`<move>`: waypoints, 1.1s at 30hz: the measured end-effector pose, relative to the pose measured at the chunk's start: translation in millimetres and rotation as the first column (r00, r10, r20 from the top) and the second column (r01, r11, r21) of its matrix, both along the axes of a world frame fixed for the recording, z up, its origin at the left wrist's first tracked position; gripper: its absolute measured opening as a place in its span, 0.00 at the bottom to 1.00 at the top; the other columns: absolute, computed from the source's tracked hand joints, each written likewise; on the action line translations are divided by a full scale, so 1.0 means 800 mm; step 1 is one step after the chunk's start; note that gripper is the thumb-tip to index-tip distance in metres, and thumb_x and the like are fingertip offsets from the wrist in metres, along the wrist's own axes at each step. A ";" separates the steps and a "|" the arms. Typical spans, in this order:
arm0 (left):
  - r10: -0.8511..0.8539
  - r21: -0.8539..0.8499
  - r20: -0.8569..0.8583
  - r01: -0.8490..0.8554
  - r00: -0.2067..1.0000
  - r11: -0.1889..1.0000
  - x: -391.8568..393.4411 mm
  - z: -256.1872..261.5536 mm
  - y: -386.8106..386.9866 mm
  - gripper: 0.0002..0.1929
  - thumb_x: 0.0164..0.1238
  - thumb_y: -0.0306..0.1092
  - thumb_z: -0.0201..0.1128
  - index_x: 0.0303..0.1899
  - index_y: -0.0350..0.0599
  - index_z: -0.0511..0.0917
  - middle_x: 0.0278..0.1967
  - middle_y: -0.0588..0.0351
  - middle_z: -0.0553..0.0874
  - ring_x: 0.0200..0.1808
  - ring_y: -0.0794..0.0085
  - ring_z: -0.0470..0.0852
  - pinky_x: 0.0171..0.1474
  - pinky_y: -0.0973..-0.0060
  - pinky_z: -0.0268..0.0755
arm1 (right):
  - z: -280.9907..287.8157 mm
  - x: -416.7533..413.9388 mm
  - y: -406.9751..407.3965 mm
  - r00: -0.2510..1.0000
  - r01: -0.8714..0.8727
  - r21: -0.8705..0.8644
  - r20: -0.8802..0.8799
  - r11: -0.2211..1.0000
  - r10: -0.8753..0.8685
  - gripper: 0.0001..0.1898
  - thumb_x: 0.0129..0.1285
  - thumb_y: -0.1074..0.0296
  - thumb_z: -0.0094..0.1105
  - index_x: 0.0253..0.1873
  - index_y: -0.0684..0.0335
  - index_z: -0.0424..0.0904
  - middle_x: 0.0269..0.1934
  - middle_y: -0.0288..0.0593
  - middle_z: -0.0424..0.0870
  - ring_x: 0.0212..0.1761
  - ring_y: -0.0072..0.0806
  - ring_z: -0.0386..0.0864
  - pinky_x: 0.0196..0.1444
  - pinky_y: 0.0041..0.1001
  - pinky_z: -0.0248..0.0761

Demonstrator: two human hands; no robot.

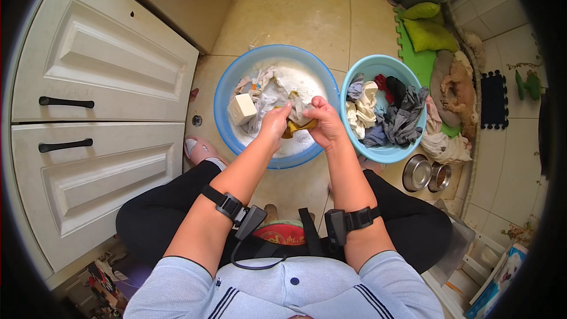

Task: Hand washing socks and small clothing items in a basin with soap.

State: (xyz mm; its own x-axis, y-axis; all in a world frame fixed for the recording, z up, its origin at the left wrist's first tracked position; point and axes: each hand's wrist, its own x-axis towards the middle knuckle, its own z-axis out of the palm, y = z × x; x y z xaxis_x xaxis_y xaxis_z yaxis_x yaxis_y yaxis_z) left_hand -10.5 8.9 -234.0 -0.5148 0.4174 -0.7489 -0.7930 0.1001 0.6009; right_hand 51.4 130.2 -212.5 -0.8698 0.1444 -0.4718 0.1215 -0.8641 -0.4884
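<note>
Both hands are over a blue plastic basin of sudsy water. My left hand pinches one side of a wet grey and mustard-yellow cloth, and my right hand grips its other side. The cloth hangs bunched between them, its mustard part lowest; I cannot tell what garment it is. A cream-coloured block, apparently soap, rests on wet laundry at the basin's left side. More pale and patterned fabric lies partly under the foam.
Close against the basin's right stands a light-blue tub of twisted clothes. Two metal bowls sit on the tiled floor beyond it. White cabinet doors rise at the left. A green foam mat with cushions lies at the right.
</note>
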 end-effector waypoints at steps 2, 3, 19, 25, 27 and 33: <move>-0.016 -0.026 -0.129 0.012 0.991 1.000 0.000 -0.002 0.001 0.17 0.68 0.43 0.50 0.44 0.38 0.76 0.38 0.56 0.82 0.37 0.76 0.78 0.42 0.79 0.68 | -0.017 0.003 0.001 1.000 -0.030 -0.025 -0.010 0.999 0.030 0.07 0.54 0.76 0.56 0.32 0.57 0.67 0.34 0.42 0.76 0.38 0.34 0.77 0.45 0.31 0.73; -0.011 -0.031 -0.130 0.007 0.991 1.000 0.000 -0.003 -0.001 0.17 0.68 0.43 0.50 0.44 0.38 0.76 0.38 0.56 0.82 0.37 0.76 0.78 0.42 0.79 0.68 | -0.010 -0.001 -0.005 0.980 0.005 -0.168 0.198 0.986 0.029 0.04 0.58 0.69 0.53 0.36 0.59 0.69 0.36 0.42 0.77 0.40 0.35 0.78 0.47 0.31 0.72; -0.473 -0.340 -0.616 0.329 0.630 0.881 0.009 0.003 -0.009 0.17 0.64 0.40 0.54 0.22 0.37 0.74 0.19 0.59 0.73 0.22 0.78 0.67 0.27 0.76 0.60 | -0.048 0.009 0.004 0.833 -0.398 0.534 0.551 0.746 0.050 0.14 0.54 0.60 0.59 0.34 0.69 0.79 0.28 0.41 0.80 0.28 0.26 0.77 0.30 0.27 0.69; -0.509 -0.427 -0.714 0.278 0.480 0.861 0.016 -0.003 -0.013 0.16 0.62 0.41 0.55 0.21 0.37 0.72 0.18 0.49 0.71 0.25 0.65 0.68 0.33 0.69 0.62 | -0.043 0.011 0.006 0.740 -0.645 0.666 0.666 0.376 0.090 0.16 0.52 0.58 0.58 0.28 0.70 0.80 0.21 0.49 0.79 0.22 0.31 0.76 0.29 0.28 0.68; -0.520 -0.446 -0.712 0.268 0.472 0.854 0.017 -0.004 -0.013 0.16 0.61 0.40 0.55 0.21 0.38 0.73 0.18 0.48 0.72 0.26 0.62 0.68 0.34 0.68 0.62 | -0.037 0.007 0.004 0.743 -0.667 0.733 0.668 0.136 0.041 0.17 0.52 0.57 0.57 0.29 0.70 0.80 0.23 0.52 0.79 0.23 0.35 0.76 0.30 0.30 0.69; -0.520 -0.460 -0.727 0.244 0.449 0.854 0.021 -0.007 -0.013 0.15 0.61 0.40 0.55 0.22 0.38 0.73 0.19 0.47 0.71 0.27 0.61 0.69 0.34 0.68 0.62 | -0.040 0.010 0.006 0.692 -0.698 0.572 0.695 0.430 0.198 0.20 0.57 0.56 0.55 0.29 0.73 0.78 0.19 0.47 0.77 0.21 0.33 0.74 0.27 0.30 0.68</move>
